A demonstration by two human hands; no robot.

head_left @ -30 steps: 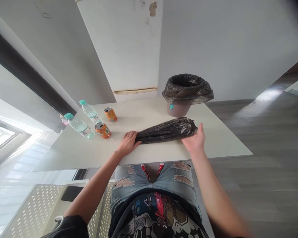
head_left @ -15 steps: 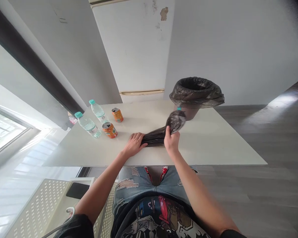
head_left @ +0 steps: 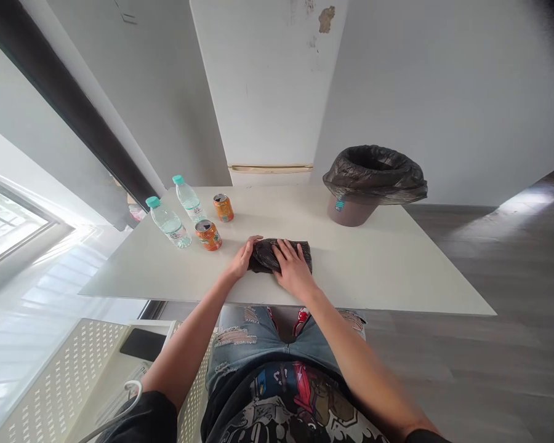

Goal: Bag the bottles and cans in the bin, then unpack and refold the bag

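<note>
A black plastic bag [head_left: 264,255], folded into a compact bundle, lies on the white table in front of me. My right hand [head_left: 295,271] rests on top of it, fingers spread and flat. At the bundle's left end is my left hand [head_left: 242,258], its fingers stretched along the edge and touching the plastic; its thumb is hard to make out. Left of the hands stand two orange cans [head_left: 208,235] and two clear bottles [head_left: 170,226] with teal caps.
A brown bin [head_left: 351,212] with a black liner [head_left: 373,178] folded over its rim stands at the table's [head_left: 397,271] far right. Behind the table is a white fridge [head_left: 268,86]. A dark phone [head_left: 143,344] lies on a cream perforated surface at lower left.
The bag's right part, lifted in my right hand before, is now folded over to the left onto the rest. My right hand has come down flat on the bundle. The view has shifted slightly.
</note>
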